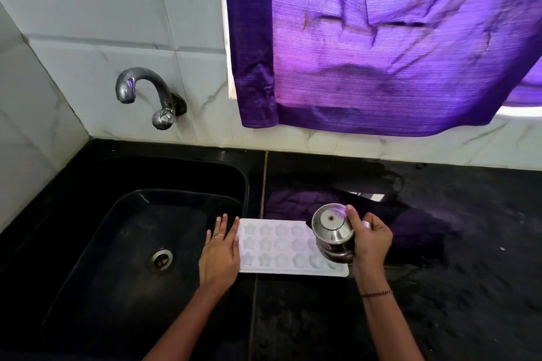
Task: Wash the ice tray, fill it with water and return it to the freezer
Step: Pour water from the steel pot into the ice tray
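Note:
A white ice tray (281, 246) with star and round moulds lies flat on the black counter, just right of the sink. My left hand (220, 252) rests with straight fingers against the tray's left end. My right hand (370, 239) grips a small steel cup (333, 233), tipped mouth-down over the tray's right end. The cup hides the moulds beneath it. Whether water is flowing cannot be seen.
A black sink (137, 231) with a steel drain (160, 260) fills the left. A steel tap (146, 94) juts from the tiled wall above it. A purple curtain (396, 44) hangs at the back right. The black counter (454, 258) stretches right, wet in patches.

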